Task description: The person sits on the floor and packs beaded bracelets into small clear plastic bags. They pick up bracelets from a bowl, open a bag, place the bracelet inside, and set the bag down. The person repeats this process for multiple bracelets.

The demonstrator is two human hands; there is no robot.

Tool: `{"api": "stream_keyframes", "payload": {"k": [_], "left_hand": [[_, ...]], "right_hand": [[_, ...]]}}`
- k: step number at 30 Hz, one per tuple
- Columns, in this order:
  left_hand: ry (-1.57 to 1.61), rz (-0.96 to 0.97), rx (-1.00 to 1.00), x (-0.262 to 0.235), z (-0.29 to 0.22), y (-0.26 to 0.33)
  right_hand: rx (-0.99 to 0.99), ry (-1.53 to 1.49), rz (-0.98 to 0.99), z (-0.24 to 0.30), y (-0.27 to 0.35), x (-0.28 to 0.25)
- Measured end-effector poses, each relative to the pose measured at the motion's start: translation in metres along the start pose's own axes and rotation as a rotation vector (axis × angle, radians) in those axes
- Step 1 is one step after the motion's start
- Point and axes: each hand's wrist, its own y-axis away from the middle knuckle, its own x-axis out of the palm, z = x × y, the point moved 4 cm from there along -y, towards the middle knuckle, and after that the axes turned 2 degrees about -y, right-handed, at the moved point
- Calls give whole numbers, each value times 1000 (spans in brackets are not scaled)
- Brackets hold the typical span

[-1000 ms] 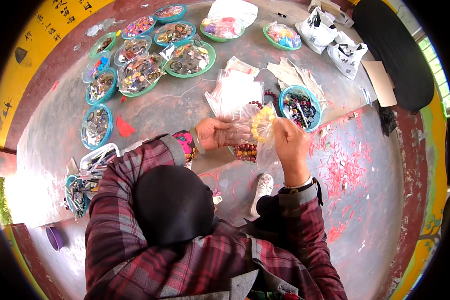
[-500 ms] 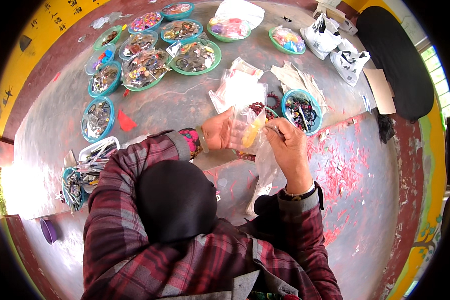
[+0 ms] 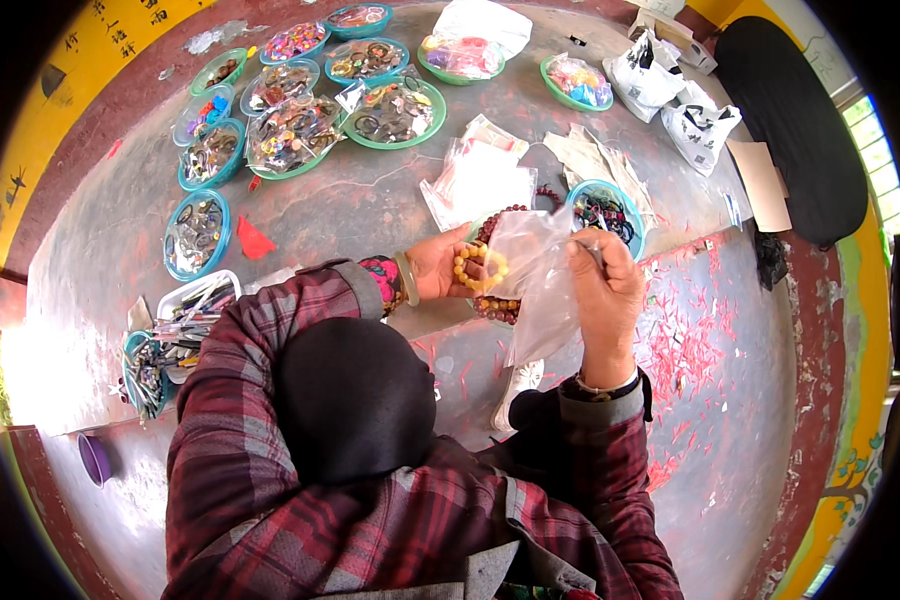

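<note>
One yellow bead bracelet (image 3: 482, 268) pinched in my left hand (image 3: 440, 265) | right hand (image 3: 602, 285) fingers grasping clear plastic bag (image 3: 538, 280) | bracelet at bag's edge, not yet bagged.

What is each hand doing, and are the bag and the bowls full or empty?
Left hand: closed on a yellow bead bracelet.
Right hand: pinching the clear plastic bag.
Clear plastic bag: held up, hanging limp; whether the mouth is open cannot be told.
Blue bowl beyond the hands: holds dark beads.
Green and blue bowls further out: filled with small trinkets.
Stack of clear bags: lying flat.
</note>
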Motion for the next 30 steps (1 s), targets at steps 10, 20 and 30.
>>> {"api": "stream_keyframes", "payload": {"k": [10,20,30], "left_hand": [[-330,-234,164,-17,-7,-2],[-776,-315,32,2,-5,-16],[-992,-277,-10,13,-8,-62]], "right_hand": [[-14,-214,-451,-4,-5,-67],[-25,-145,-539,-39,-3,-110],[95,-166,-419,-48,-6,-91]]}}
